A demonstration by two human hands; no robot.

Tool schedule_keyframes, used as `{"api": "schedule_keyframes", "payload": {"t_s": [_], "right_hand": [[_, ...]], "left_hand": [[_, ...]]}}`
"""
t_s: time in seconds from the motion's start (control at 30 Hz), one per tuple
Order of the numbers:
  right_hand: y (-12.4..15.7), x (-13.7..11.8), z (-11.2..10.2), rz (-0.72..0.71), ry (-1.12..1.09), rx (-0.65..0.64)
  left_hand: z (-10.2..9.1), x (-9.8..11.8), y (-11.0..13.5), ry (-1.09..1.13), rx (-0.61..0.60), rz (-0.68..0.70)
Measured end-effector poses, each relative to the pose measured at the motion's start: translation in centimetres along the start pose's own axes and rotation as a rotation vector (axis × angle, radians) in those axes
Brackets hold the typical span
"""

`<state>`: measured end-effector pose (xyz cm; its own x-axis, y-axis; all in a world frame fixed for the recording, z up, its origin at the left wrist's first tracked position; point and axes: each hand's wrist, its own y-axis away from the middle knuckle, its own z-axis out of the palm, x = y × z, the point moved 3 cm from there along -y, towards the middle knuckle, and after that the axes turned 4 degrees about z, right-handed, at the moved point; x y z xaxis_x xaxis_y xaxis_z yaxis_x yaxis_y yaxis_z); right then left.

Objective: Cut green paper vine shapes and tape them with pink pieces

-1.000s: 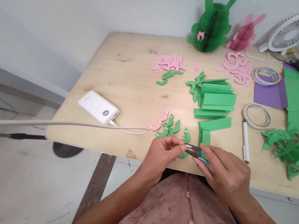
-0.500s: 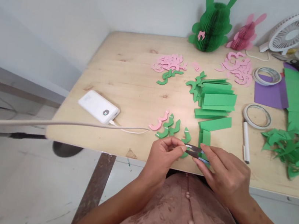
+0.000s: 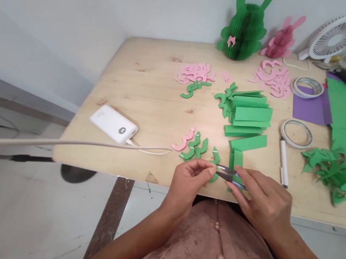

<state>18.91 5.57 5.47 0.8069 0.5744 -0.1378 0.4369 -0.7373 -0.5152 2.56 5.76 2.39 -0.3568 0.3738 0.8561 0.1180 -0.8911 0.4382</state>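
My right hand (image 3: 261,197) grips a small two-bladed tool (image 3: 226,177), dark with a blue part near the fingers, like snips or tweezers; its exact kind is unclear. Its tips point left, slightly apart, at the fingertips of my left hand (image 3: 192,179). That hand is closed in a pinch, and what lies between the fingers is hidden. Just beyond, a curved green paper piece (image 3: 216,155) with a white strip lies partly under the tool. Other wavy green pieces (image 3: 191,149) and a pink wavy piece (image 3: 183,140) lie left of it.
Folded green strips (image 3: 254,114) lie ahead, with pink cut-outs (image 3: 195,73) behind. Tape rolls (image 3: 297,134), a marker (image 3: 284,164) and green scraps (image 3: 337,174) are at right. A power bank (image 3: 112,124) with a cable stands left. Paper rabbits (image 3: 244,32) and a fan (image 3: 337,39) line the wall.
My right hand and the tool have shifted slightly right and the tips now show a little more clearly apart. My left hand keeps its pinch in nearly the same place.
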Motion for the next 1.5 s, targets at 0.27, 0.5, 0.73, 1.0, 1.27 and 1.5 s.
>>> {"api": "schedule_keyframes", "payload": {"t_s": [0.27,0.5,0.73,1.0,1.27,1.5], "right_hand": [[-0.05,-0.25,-0.01,-0.036,0.018,0.005],[-0.19,-0.39,0.04,-0.051,0.02,0.007],[-0.19,-0.49,0.08,-0.025,0.026,-0.014],[0.01,-0.22,0.15,0.007,-0.005,-0.037],[-0.01,-0.06,-0.03,0.015,0.0,-0.034],[-0.08,0.08,0.06,-0.007,0.015,-0.026]], "left_hand": [[0.05,-0.2,-0.15,-0.004,-0.014,-0.008],[0.09,-0.33,-0.12,0.026,0.032,-0.018],[0.2,-0.59,-0.02,0.088,0.069,-0.05],[0.41,-0.5,0.16,0.1,0.064,-0.044],[0.51,-0.42,0.16,0.078,0.028,-0.061],[0.49,-0.51,0.08,0.086,0.027,-0.074]]}}
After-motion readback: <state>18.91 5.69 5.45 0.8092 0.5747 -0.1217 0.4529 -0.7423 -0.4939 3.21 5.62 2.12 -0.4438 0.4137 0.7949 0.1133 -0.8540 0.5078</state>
